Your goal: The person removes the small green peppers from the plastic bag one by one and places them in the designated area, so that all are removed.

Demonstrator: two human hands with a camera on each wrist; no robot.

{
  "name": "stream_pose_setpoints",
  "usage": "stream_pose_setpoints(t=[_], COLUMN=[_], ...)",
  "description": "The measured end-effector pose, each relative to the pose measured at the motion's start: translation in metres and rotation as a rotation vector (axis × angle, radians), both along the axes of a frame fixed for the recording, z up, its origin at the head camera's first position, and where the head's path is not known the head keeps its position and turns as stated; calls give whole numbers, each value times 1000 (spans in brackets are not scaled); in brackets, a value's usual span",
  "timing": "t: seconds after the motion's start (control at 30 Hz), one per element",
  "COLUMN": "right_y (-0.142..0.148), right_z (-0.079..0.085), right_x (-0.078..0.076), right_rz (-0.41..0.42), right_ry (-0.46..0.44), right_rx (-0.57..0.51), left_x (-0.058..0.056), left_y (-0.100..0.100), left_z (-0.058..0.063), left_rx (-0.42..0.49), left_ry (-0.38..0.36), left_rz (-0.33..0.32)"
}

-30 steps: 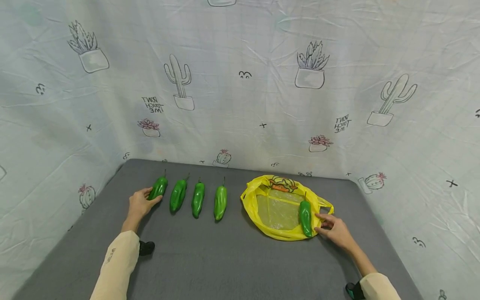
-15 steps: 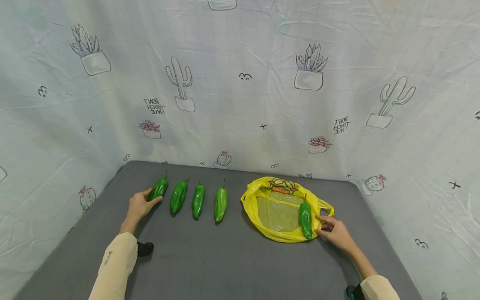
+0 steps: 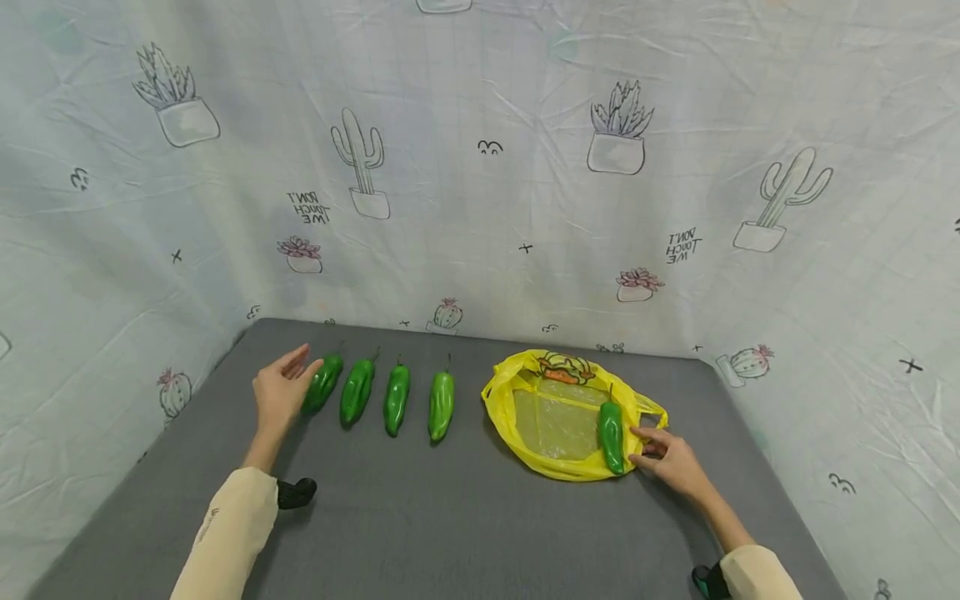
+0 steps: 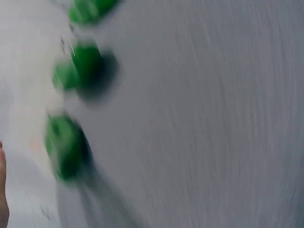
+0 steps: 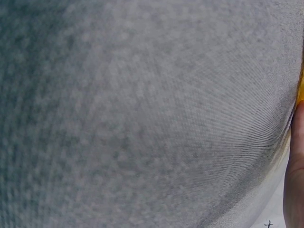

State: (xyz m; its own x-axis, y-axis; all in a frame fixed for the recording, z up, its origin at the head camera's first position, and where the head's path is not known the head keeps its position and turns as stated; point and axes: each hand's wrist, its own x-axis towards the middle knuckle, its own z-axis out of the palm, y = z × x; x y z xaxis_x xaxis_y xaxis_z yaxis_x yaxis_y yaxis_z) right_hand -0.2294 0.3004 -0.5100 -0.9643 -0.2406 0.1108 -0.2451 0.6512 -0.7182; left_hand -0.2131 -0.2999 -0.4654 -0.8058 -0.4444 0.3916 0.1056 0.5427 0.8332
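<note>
My left hand [image 3: 281, 392] is raised beside the leftmost green chili pepper [image 3: 324, 383], its thumb and fingers apart with nothing between them; it hides part of that pepper. More green peppers lie in a row to the right: one [image 3: 357, 392], another [image 3: 397, 398] and a lighter one [image 3: 442, 405]. In the left wrist view, blurred peppers [image 4: 66, 147] appear at the left. A yellow plastic bag [image 3: 517, 433] lies with its mouth spread, and a green pepper [image 3: 611, 435] rests at its right side. My right hand [image 3: 675, 465] touches the bag's right rim, thumb and index finger apart.
Grey cloth covers the table [image 3: 420, 525]. Behind and at both sides hangs a pale curtain [image 3: 480, 208] printed with cacti. A black wrist camera [image 3: 296, 493] sits on the left wrist.
My left hand has let go of the leftmost pepper and lifted off it; that pepper has shifted slightly right. The right hand and the bag look the same.
</note>
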Motion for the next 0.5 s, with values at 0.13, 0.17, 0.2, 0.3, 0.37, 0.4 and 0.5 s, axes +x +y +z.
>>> stream_pose_setpoints(t=[0.13, 0.17, 0.2, 0.3, 0.37, 0.4, 0.5], right_y=[1, 1, 2, 2, 2, 2, 2], right_z=[0, -1, -2, -3, -3, -2, -1], right_x=[0, 0, 0, 0, 1, 1, 0], right_rz=[11, 13, 13, 13, 6, 7, 7], right_ry=[15, 17, 16, 13, 6, 7, 12], right_rx=[-15, -17, -18, -11, 7, 14, 21], left_x=[-3, -4, -3, 1, 1, 1, -7], left_y=[34, 42, 52, 78, 92, 98, 115], left_z=[18, 21, 26, 40, 43, 44, 36], left_rx=[145, 170, 196, 277, 314, 332, 357], left_ry=[81, 83, 81, 75, 71, 67, 62], left_rz=[-42, -53, -70, -134, -171, -189, -218])
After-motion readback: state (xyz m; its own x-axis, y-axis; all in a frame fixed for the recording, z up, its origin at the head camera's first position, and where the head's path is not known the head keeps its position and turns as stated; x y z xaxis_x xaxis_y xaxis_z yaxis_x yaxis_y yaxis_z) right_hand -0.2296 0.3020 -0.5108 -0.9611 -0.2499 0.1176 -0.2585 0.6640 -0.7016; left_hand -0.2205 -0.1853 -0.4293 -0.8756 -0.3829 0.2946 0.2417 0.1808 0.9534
